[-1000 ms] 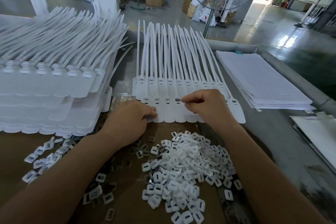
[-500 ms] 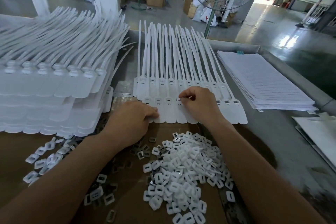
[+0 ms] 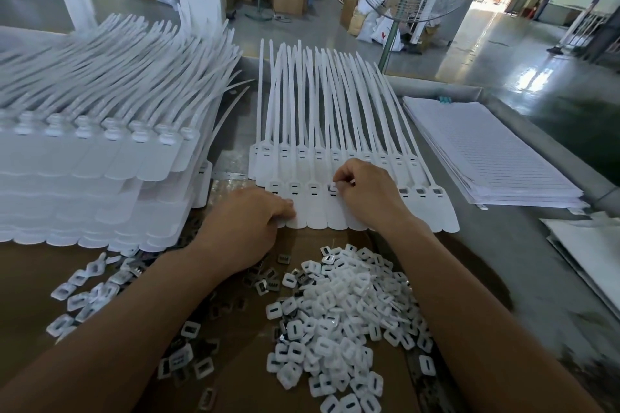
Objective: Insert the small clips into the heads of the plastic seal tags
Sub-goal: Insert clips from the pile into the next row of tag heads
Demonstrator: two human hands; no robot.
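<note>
Now the right hand (image 3: 365, 194) pinches one small clip (image 3: 333, 187) between thumb and forefinger, right at the fourth visible head from the left end of the front row of seal tags (image 3: 317, 211). The left hand (image 3: 248, 221) lies flat on that row's left end, gripping nothing. The clip pile (image 3: 342, 322) sits on the row's near side. The clips look light, stiff and fiddly, best pinched by their edges. The tags seem thin and bendy, and likely to slide unless pressed down.
</note>
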